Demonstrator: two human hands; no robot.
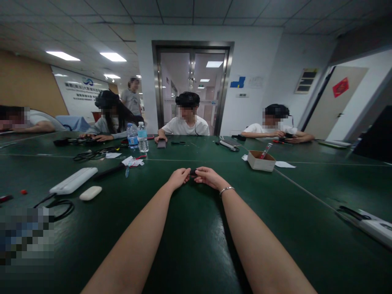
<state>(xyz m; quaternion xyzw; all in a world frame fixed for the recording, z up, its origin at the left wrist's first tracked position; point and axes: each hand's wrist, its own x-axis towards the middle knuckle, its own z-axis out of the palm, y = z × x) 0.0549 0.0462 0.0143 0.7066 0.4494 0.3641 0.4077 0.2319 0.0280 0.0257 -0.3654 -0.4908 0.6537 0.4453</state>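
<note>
Both my arms reach forward over the green table [190, 228]. Between my fingertips is a small black object [193, 172], too small and too covered to name. My left hand [179, 178] pinches its left end. At its other end, my right hand [210, 179] grips with curled fingers, a silver bracelet [227, 190] on that wrist. The fingers hide much of the object, which is low over the tabletop or resting on it; I cannot tell which.
Left lie a white power bank [73, 181], a white oval case [90, 193], cables [92, 154] and two water bottles [143, 138]. A small open box [261, 161] stands front right. A white device [375, 226] lies far right. Several people in headsets sit across the table.
</note>
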